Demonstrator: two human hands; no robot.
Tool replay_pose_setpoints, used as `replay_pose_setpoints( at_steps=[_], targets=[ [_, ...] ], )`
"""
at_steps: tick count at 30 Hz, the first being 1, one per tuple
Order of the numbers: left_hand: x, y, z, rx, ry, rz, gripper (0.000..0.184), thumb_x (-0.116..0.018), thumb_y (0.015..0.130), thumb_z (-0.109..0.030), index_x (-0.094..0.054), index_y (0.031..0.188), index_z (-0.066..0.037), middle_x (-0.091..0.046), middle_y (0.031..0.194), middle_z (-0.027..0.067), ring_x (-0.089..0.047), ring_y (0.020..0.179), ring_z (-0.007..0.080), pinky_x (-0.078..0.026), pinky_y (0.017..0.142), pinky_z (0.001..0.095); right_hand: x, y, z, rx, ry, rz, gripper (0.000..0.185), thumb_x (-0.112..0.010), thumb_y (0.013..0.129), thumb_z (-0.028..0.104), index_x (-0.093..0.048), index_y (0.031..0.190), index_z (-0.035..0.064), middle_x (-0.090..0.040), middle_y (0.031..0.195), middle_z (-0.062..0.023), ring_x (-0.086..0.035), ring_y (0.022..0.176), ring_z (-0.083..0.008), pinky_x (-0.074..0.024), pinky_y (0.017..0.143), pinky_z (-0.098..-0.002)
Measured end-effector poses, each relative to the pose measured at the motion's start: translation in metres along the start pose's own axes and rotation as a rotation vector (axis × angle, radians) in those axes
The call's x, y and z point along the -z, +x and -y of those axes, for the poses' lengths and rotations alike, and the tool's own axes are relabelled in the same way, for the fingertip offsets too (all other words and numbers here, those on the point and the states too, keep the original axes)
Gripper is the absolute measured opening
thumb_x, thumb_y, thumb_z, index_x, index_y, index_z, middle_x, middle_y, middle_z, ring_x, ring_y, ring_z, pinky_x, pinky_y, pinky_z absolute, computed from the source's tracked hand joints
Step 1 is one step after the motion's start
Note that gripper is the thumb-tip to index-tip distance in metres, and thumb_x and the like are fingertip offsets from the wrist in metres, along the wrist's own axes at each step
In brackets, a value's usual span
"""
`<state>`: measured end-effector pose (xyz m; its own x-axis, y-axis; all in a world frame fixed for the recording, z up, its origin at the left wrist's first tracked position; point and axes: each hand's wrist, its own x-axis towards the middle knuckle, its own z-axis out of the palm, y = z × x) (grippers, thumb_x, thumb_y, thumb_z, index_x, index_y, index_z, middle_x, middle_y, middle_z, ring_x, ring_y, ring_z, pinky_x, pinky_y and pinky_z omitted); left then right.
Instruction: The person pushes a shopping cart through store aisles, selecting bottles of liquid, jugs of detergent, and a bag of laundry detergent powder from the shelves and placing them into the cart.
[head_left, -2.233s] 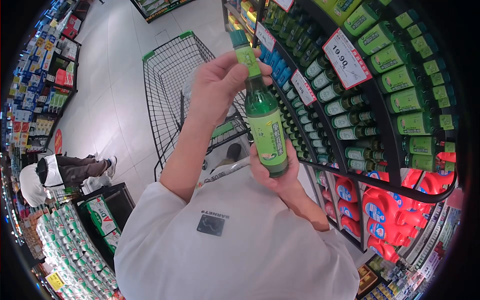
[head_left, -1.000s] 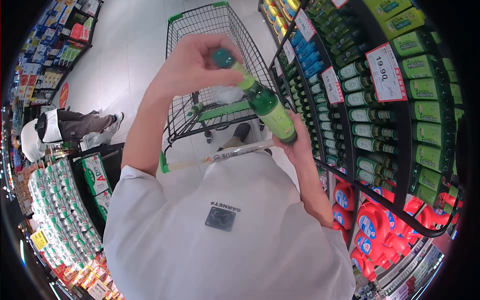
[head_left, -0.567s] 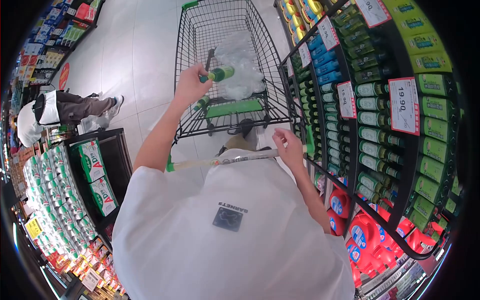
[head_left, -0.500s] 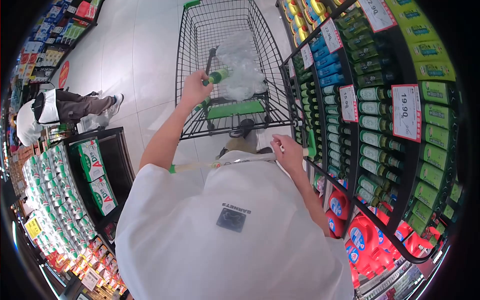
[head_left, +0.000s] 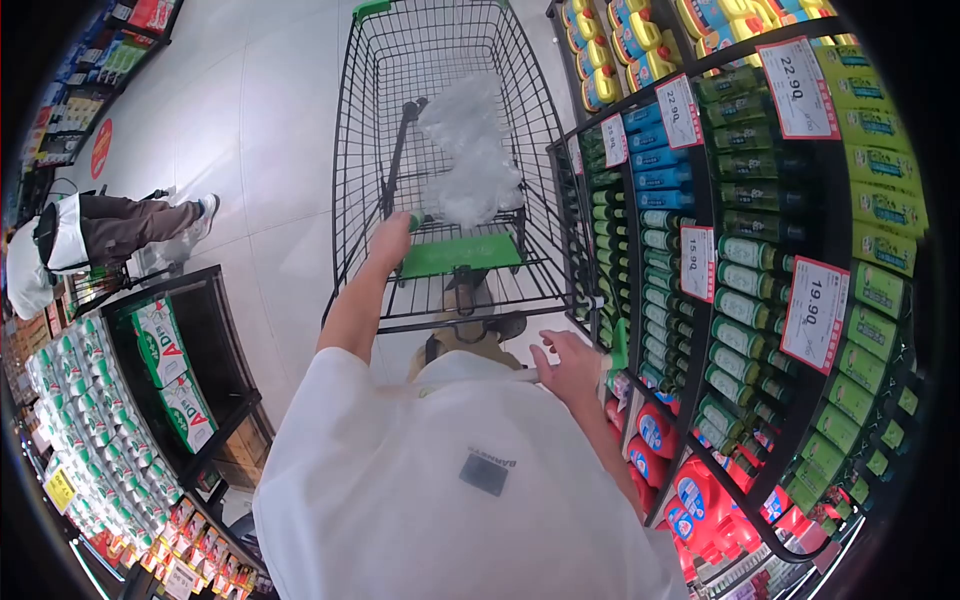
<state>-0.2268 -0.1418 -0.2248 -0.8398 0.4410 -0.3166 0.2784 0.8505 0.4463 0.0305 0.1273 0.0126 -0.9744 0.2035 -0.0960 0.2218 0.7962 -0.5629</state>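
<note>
"Pale tiles (head_left: 275, 120) run beneath our shopping cart (head_left: 371, 9), don't they?"

"Yes, with shelved bottles (head_left: 740, 310) along our right and another person (head_left: 128, 222) well off to our left."

"Where do we have the green bottle (head_left: 416, 219)?"

"Inside the cart, at our left hand's (head_left: 391, 240) fingers. We see only a bit of it, near the green panel (head_left: 457, 255) and the clear plastic (head_left: 472, 150). Our fingers curl down, but we can't tell how firmly they grip."

"And our right hand (head_left: 568, 362)?"

"Loosely bent, thumb apart from the fingers, near the handle's green end (head_left: 620, 345); we can't tell whether they touch."
</note>
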Motion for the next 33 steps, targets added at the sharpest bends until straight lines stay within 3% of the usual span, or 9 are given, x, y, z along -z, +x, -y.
replay_pose_setpoints(
  at_steps=[2,5,10,13,17,28,31,33],
  targets=[
    [-0.006,0.001,0.003,-0.018,0.058,-0.032,0.016,-0.057,0.082,-0.004,-0.056,0.098,-0.003,-0.062,0.100,0.0188,-0.065,0.088,0.0410,-0.053,0.075,0.0506,0.001,0.005,0.004,-0.030,0.013,0.007,0.023,-0.076,0.077,0.020,-0.067,0.095,0.0096,-0.066,0.077,-0.0046,-0.066,0.069,-0.0239,-0.0509,0.058,-0.0356],
    [0.002,0.005,0.000,-0.052,0.143,0.081,0.017,-0.055,0.084,-0.004,-0.056,0.100,-0.004,-0.062,0.104,0.0182,-0.066,0.086,0.0398,-0.054,0.073,0.0502,0.000,0.010,0.004,-0.026,-0.026,-0.004,0.022,-0.076,0.077,0.020,-0.067,0.094,0.0098,-0.066,0.078,-0.0050,-0.066,0.069,-0.0238,-0.0508,0.058,-0.0355],
    [-0.006,0.011,0.001,-0.035,0.208,0.079,0.019,-0.054,0.086,-0.004,-0.056,0.105,-0.005,-0.064,0.099,0.0172,-0.069,0.084,0.0351,-0.057,0.070,0.0450,0.002,0.021,0.005,-0.042,-0.026,-0.005,0.021,-0.076,0.076,0.020,-0.067,0.092,0.0100,-0.065,0.075,-0.0049,-0.066,0.067,-0.0240,-0.0509,0.058,-0.0353],
    [-0.019,0.018,0.011,-0.039,0.199,0.086,0.014,-0.054,0.086,-0.004,-0.055,0.100,-0.004,-0.063,0.101,0.0199,-0.069,0.080,0.0354,-0.056,0.070,0.0467,0.002,0.027,0.004,-0.039,-0.028,-0.009,0.022,-0.077,0.076,0.020,-0.067,0.092,0.0100,-0.065,0.075,-0.0051,-0.066,0.067,-0.0240,-0.0510,0.058,-0.0350],
    [-0.029,0.022,0.012,-0.006,0.243,0.090,0.011,-0.055,0.087,-0.004,-0.057,0.097,-0.005,-0.064,0.098,0.0164,-0.071,0.082,0.0331,-0.058,0.067,0.0429,0.002,0.033,0.002,-0.033,-0.034,-0.026,0.021,-0.077,0.076,0.020,-0.068,0.093,0.0097,-0.066,0.076,-0.0056,-0.066,0.068,-0.0242,-0.0510,0.058,-0.0350],
    [-0.020,0.034,0.006,0.127,0.230,0.150,0.022,-0.064,0.081,-0.008,-0.060,0.103,-0.005,-0.063,0.107,0.0178,-0.068,0.093,0.0354,-0.056,0.078,0.0452,0.006,0.055,0.000,-0.068,-0.071,-0.013,0.020,-0.071,0.081,0.026,-0.069,0.092,0.0093,-0.067,0.077,-0.0075,-0.066,0.070,-0.0260,-0.0512,0.061,-0.0373],
    [0.012,0.029,-0.006,-0.016,0.251,0.030,0.025,-0.067,0.079,-0.011,-0.060,0.103,-0.004,-0.064,0.107,0.0178,-0.067,0.095,0.0371,-0.055,0.080,0.0475,0.006,0.063,-0.001,-0.077,-0.090,-0.022,0.020,-0.070,0.082,0.026,-0.069,0.092,0.0088,-0.067,0.077,-0.0085,-0.066,0.071,-0.0274,-0.0515,0.062,-0.0388],
    [0.055,0.024,-0.022,0.064,0.047,0.053,0.029,-0.069,0.077,-0.014,-0.061,0.103,-0.003,-0.064,0.105,0.0179,-0.065,0.096,0.0374,-0.053,0.082,0.0473,0.002,0.076,-0.005,-0.059,-0.104,-0.034,0.020,-0.069,0.083,0.027,-0.069,0.092,0.0087,-0.067,0.077,-0.0087,-0.066,0.071,-0.0279,-0.0515,0.062,-0.0393]
  ],
)
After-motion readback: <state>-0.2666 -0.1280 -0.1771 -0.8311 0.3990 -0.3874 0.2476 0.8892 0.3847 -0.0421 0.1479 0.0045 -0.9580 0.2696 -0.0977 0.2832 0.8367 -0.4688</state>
